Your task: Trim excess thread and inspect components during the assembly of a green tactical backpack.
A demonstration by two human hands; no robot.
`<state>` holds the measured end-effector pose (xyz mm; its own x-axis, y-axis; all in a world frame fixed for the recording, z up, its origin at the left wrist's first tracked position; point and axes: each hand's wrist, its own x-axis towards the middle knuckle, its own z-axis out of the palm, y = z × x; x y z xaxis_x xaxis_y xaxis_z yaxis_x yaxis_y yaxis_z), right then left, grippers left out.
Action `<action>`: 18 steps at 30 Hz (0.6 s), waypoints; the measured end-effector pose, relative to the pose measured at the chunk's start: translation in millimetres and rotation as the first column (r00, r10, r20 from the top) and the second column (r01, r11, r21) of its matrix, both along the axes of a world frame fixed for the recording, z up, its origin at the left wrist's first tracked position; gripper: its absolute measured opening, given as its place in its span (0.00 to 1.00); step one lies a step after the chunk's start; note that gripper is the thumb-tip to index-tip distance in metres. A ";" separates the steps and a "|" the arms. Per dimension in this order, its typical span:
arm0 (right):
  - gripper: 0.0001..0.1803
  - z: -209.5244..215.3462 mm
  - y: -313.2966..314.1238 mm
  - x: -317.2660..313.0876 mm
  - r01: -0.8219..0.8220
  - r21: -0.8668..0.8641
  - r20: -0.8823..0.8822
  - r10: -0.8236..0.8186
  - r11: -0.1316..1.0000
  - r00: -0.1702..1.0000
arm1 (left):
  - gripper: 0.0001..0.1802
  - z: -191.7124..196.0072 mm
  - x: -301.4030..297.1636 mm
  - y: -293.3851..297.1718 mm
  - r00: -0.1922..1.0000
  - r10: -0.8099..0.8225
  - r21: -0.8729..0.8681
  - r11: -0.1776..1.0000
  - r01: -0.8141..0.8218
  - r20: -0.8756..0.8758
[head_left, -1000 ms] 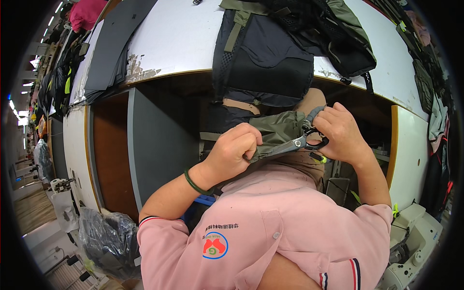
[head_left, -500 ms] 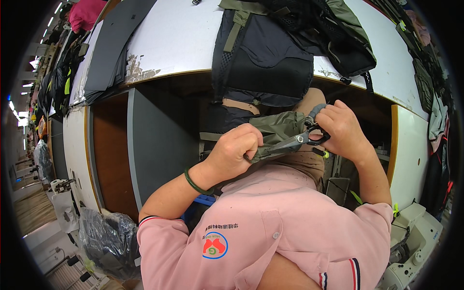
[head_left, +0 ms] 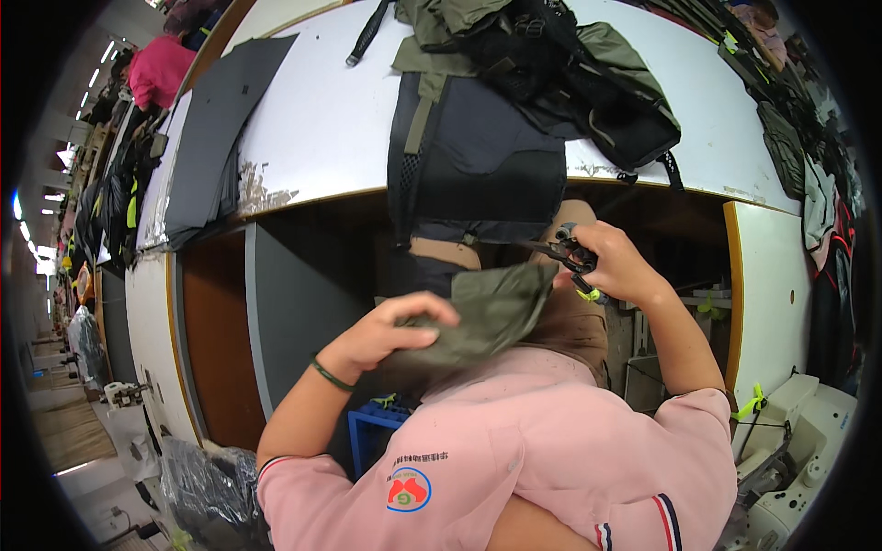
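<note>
My left hand [head_left: 390,332] curls its fingers and thumb around the left end of a piece of olive-green fabric [head_left: 501,308], which is smeared by motion. In my right hand [head_left: 616,264] is a pair of dark-handled scissors [head_left: 574,255], its blades pointing left above the fabric's upper right corner. That corner reaches up to my right fingertips; whether they pinch it I cannot tell. The fabric hangs in front of me, over my lap. Behind it, a black and olive backpack [head_left: 487,138] lies on the white table and droops over its front edge.
Dark grey sheets [head_left: 216,129] are stacked on the white table [head_left: 317,110] at the left. Below stands a grey panel [head_left: 308,303]. A blue crate [head_left: 363,432] is beside my left arm, near a plastic-wrapped bundle [head_left: 216,491]. A white sewing machine [head_left: 808,450] stands at the right.
The scissors have left the fabric and now sit above its corner. My left hand has moved lower and left and loosened its curl. The fabric has swung lower and spread out.
</note>
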<state>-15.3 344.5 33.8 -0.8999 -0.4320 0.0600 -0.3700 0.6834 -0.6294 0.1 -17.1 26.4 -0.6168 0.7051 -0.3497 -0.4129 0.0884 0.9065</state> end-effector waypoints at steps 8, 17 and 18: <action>0.27 -25.9 13.8 -41.4 0.178 -0.171 0.154 -0.153 0.969 0.976 | 0.18 -22.5 134.6 -168.2 0.578 -0.331 -0.048 0.839 0.542 0.746; 0.26 -59.4 -13.3 -89.5 0.184 -0.049 -0.208 -0.190 0.982 0.959 | 0.20 -70.3 224.7 -151.1 0.891 -0.132 -0.339 0.892 0.298 0.435; 0.22 -57.9 -21.5 -89.7 0.168 0.072 -0.288 -0.140 0.983 0.947 | 0.21 -75.2 223.5 -142.5 0.924 -0.107 -0.369 0.895 0.250 0.367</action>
